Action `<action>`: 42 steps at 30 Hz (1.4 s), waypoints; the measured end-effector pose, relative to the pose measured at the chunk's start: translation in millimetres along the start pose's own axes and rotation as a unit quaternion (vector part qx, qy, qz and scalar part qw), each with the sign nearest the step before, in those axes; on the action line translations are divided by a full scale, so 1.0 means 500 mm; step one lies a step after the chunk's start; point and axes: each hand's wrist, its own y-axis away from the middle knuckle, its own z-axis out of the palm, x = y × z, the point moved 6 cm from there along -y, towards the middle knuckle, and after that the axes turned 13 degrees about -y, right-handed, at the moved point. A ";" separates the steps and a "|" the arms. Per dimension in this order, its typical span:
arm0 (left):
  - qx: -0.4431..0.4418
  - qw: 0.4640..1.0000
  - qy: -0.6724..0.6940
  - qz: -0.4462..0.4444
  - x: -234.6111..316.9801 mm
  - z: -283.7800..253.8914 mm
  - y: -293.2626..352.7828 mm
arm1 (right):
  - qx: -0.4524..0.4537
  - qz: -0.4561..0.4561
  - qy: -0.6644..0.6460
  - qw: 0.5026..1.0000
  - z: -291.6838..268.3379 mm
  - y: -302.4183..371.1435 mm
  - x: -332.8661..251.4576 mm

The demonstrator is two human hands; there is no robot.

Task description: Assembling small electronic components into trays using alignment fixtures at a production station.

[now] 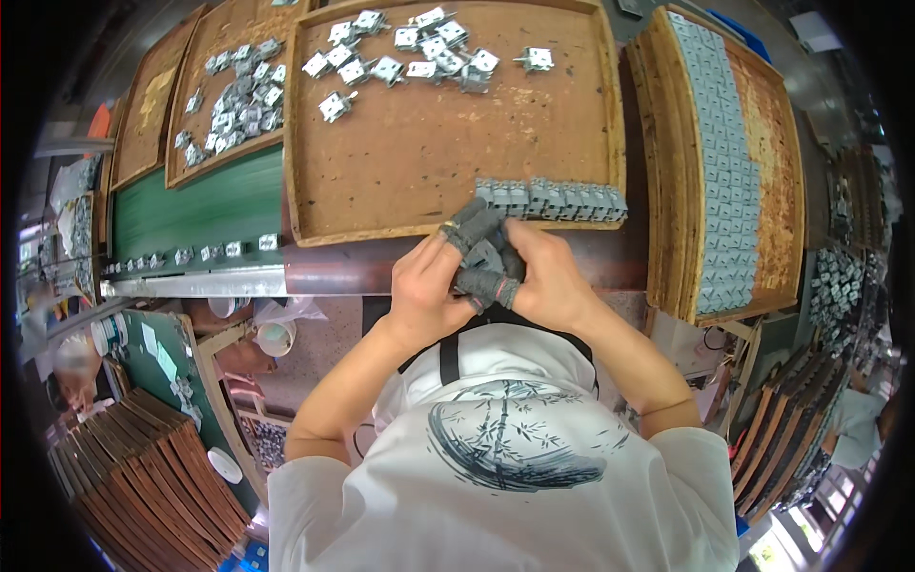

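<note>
My left hand (426,278) and my right hand (550,274) meet at the near edge of a shallow wooden tray (429,162). Dark grey cloth covers several of their fingers. Between the fingertips, both hands grip a small grey metal part (487,255), mostly hidden by the fingers. Just beyond them, a tight row of similar grey parts (553,199) lines the tray's near right edge. Loose silver metal parts (434,48) are scattered at the tray's far side, and a single part (537,59) lies apart to their right.
On the right stands a stack of wooden trays (777,200), its top one partly filled with neat rows of grey parts (724,162). A green surface (191,219) at left carries spaced-out parts (236,249). Beyond it, another tray (195,81) holds piled parts. More trays (143,477) are stacked lower left.
</note>
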 end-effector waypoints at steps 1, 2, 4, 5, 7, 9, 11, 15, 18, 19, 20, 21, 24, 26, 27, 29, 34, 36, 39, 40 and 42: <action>-0.046 0.999 0.018 -0.003 -0.004 0.015 -0.002 | -0.008 0.001 0.047 0.999 -0.010 0.003 0.003; -0.046 0.999 0.026 0.008 -0.004 0.018 -0.010 | 0.003 0.003 0.053 0.999 -0.036 0.009 0.001; -0.063 0.998 -0.021 -0.021 -0.029 0.026 -0.030 | -0.029 0.026 0.101 0.994 -0.101 0.024 -0.006; -0.042 0.998 -0.027 -0.040 -0.050 0.018 -0.050 | 0.013 0.051 0.078 0.996 -0.163 0.035 -0.014; -0.093 0.984 -0.037 -0.150 -0.130 0.025 -0.059 | 0.182 0.116 -0.025 0.976 -0.302 0.066 -0.010; -0.144 0.947 0.132 -0.256 -0.213 0.054 -0.034 | 0.308 0.091 0.056 0.945 -0.492 0.105 0.055; -0.207 0.919 0.203 -0.265 -0.236 0.073 -0.037 | 0.448 0.059 0.094 0.887 -0.649 0.144 0.093; -0.294 0.889 0.228 -0.266 -0.249 0.127 -0.047 | 0.489 0.115 0.171 0.847 -0.803 0.161 0.173; -0.303 0.899 0.227 -0.218 -0.237 0.124 -0.032 | 0.417 0.257 0.131 0.862 -0.747 0.106 0.201; -0.293 0.905 0.242 -0.193 -0.241 0.135 -0.029 | 0.411 0.225 0.143 0.872 -0.753 0.107 0.201; -0.278 0.910 0.253 -0.175 -0.245 0.141 -0.029 | 0.420 0.224 0.096 0.874 -0.754 0.112 0.207; -0.270 0.928 0.201 -0.157 -0.225 0.126 -0.051 | 0.449 0.191 0.023 0.872 -0.779 0.133 0.235; -0.219 0.952 0.086 -0.195 -0.226 0.070 -0.031 | 0.446 0.200 -0.057 0.870 -0.813 0.154 0.250; -0.117 0.967 -0.057 -0.219 -0.251 -0.014 0.001 | 0.476 0.182 -0.058 0.859 -0.932 0.211 0.315; -0.034 0.960 -0.185 -0.208 -0.257 -0.064 0.011 | 0.520 0.119 -0.038 0.845 -0.954 0.224 0.313; 0.055 0.902 -0.312 -0.294 -0.306 -0.174 0.068 | 0.548 0.057 -0.028 0.834 -0.926 0.192 0.287; -0.112 0.719 -0.419 -0.544 -0.464 -0.255 0.194 | 0.391 -0.016 -0.233 0.890 -0.641 0.099 0.159; -0.088 0.737 -0.393 -0.542 -0.470 -0.249 0.193 | 0.369 -0.027 -0.247 0.896 -0.484 0.063 0.098; -0.026 0.790 -0.343 -0.508 -0.460 -0.258 0.187 | 0.273 -0.016 -0.224 0.935 -0.319 0.033 0.088; 0.013 0.820 -0.319 -0.474 -0.448 -0.266 0.182 | 0.258 -0.012 -0.234 0.937 -0.274 0.026 0.074; 0.082 0.864 -0.108 -0.485 -0.432 -0.252 0.186 | 0.234 0.011 -0.249 0.940 -0.194 0.013 0.056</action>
